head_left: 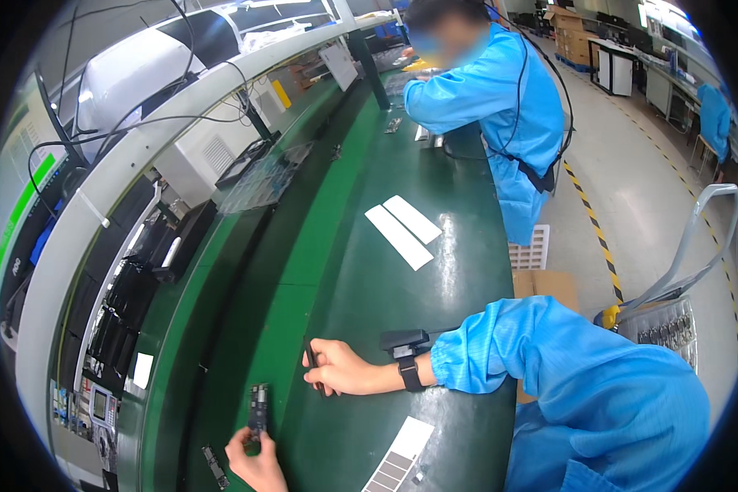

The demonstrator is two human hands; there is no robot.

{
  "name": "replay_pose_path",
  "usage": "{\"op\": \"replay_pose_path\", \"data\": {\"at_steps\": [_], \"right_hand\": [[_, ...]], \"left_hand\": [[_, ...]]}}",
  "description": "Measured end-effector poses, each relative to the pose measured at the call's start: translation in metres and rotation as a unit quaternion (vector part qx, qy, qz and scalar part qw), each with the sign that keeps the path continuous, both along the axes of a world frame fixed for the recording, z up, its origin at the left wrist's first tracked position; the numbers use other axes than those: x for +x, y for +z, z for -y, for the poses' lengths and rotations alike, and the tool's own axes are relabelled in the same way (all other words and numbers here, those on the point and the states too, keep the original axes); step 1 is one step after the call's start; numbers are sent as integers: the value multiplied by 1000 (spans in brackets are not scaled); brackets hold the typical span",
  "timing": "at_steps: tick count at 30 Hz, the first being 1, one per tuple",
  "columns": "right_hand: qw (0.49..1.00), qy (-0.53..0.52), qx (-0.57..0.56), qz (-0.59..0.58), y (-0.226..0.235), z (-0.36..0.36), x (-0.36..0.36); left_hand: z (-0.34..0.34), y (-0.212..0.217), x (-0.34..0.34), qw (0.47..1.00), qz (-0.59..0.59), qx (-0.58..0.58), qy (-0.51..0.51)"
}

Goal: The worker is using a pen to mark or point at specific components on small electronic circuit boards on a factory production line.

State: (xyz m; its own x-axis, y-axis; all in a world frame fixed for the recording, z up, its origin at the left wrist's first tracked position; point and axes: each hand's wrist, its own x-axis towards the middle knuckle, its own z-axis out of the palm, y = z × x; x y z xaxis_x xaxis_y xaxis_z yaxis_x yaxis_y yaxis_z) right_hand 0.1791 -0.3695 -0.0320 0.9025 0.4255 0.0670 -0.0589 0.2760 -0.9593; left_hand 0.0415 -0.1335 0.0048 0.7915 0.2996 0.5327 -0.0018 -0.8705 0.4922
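Observation:
My left hand [257, 464], low in the head view, has its thumb and fingers closed on the near end of a narrow dark circuit board [258, 407]. The board's far end points away from me over the green bench. To the right and a little farther off, my right hand [340, 368] is closed around a slim black pen-like tool [309, 354]; its exact kind cannot be made out. A strap circles my right wrist. Left of my left hand lies another small circuit board [215, 466]. Right of it rests a white sheet with grey labels [399, 453].
Two white strips [398, 238] lie on the green bench [344, 279]. Across the bench's far end, a person in a blue smock [517, 107] leans over. A clear tray [266, 179] and a grey overhead frame [131, 164] stand left. A metal-handled cart [672, 279] is at right.

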Motion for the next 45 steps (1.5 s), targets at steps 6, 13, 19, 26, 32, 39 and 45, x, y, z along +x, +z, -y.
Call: {"op": "replay_pose_path", "data": {"at_steps": [6, 13, 19, 26, 32, 39, 45], "right_hand": [[999, -20, 38, -19, 1, 1, 0], [999, -18, 18, -35, -4, 2, -5], [999, 9, 34, -14, 4, -2, -11], [1000, 15, 11, -8, -2, -2, -6], [1000, 21, 20, 0, -1, -3, -9], [1000, 16, 20, 13, -1, -1, -12], [999, 24, 5, 23, 1, -6, -14]], "left_hand": [[65, -3, -54, 978, -64, 139, -143], [66, -6, -65, 967, -63, 177, -171], [63, -5, -74, 971, -80, 147, -170], [56, -3, -73, 974, -88, 133, -164], [58, -2, -78, 974, -87, 133, -159], [54, -2, -93, 974, -92, 138, -153], [39, -6, -118, 977, -93, 133, -142]]}}
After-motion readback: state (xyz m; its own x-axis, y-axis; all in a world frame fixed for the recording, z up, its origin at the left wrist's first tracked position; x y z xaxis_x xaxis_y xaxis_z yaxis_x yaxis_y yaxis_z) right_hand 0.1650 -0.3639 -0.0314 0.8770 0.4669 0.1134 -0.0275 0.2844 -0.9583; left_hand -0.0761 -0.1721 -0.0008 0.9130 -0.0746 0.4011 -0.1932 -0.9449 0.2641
